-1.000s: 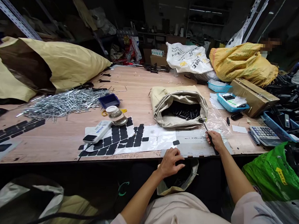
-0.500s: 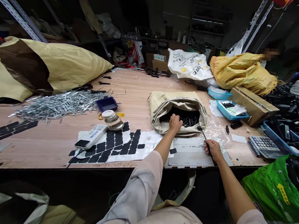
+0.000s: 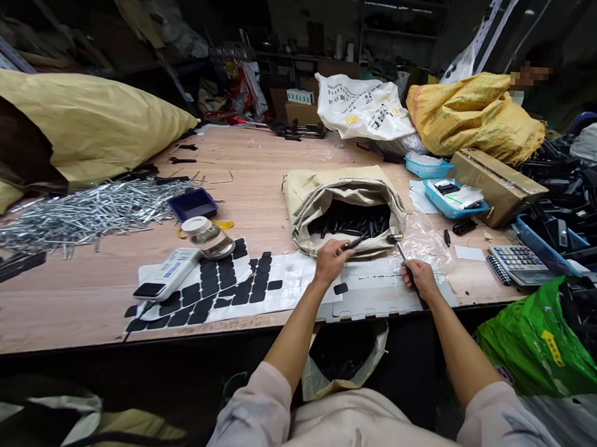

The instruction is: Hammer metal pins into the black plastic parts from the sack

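Single head-worn view, looking forward and down across the wooden table (image 3: 99, 293); near edge close; far shelves distant

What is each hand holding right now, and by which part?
The left hand pinches a small black part by its near end. The right hand grips a small hammer by its handle.

Bench (image 3: 99, 293) is pale tan wood; beige sack (image 3: 347, 193) w/ black parts (image 3: 353, 221) inside; white sheet (image 3: 295, 283) patterned w/ rows of black pads (image 3: 209, 289); silver rods (image 3: 84, 209) in a heap; navy tray (image 3: 193, 203); yellow bag (image 3: 471, 116); white bag (image 3: 359, 106) w/ black print; green bag (image 3: 537, 343); blue baskets (image 3: 444, 206); left hand (image 3: 330, 260) pinches a black piece (image 3: 353, 242).
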`<move>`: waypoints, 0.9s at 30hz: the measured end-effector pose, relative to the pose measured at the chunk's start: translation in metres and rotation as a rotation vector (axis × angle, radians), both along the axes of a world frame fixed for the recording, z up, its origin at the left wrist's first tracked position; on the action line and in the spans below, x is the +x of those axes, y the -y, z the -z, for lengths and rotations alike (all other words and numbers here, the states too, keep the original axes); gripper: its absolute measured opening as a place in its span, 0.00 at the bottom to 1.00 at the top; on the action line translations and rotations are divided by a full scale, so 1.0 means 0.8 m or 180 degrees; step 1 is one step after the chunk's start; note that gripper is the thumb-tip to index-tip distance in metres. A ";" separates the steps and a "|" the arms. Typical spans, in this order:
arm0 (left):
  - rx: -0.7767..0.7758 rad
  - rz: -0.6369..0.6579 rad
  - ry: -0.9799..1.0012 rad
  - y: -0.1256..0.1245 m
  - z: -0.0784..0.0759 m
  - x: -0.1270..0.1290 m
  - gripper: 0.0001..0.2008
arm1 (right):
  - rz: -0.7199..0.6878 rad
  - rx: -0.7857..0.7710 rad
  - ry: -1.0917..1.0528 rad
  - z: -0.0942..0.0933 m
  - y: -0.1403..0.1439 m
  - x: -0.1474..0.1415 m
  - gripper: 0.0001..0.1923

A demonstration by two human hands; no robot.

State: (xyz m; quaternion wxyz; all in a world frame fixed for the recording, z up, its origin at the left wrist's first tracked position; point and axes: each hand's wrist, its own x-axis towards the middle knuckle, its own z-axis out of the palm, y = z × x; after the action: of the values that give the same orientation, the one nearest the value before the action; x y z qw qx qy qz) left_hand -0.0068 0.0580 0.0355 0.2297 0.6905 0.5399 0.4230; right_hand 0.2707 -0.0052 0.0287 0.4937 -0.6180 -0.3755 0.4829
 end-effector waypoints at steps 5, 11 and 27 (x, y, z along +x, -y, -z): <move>-0.0325 0.0573 -0.0496 0.045 0.030 0.013 0.09 | 0.0020 0.0048 0.0046 0.004 -0.001 0.001 0.15; -0.0566 0.0458 -0.0582 0.035 0.036 0.017 0.10 | -0.0131 0.0517 0.0506 -0.002 0.015 -0.005 0.19; -0.0649 0.0443 -0.0540 0.036 0.039 0.019 0.11 | -0.0741 0.0824 0.2731 0.001 0.054 -0.028 0.17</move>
State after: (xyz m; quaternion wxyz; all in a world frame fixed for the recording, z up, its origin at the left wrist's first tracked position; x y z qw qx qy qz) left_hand 0.0087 0.0294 0.0047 0.2810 0.7326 0.5483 0.2892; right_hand 0.2483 -0.0481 0.0279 0.3093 -0.6490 -0.6700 0.1849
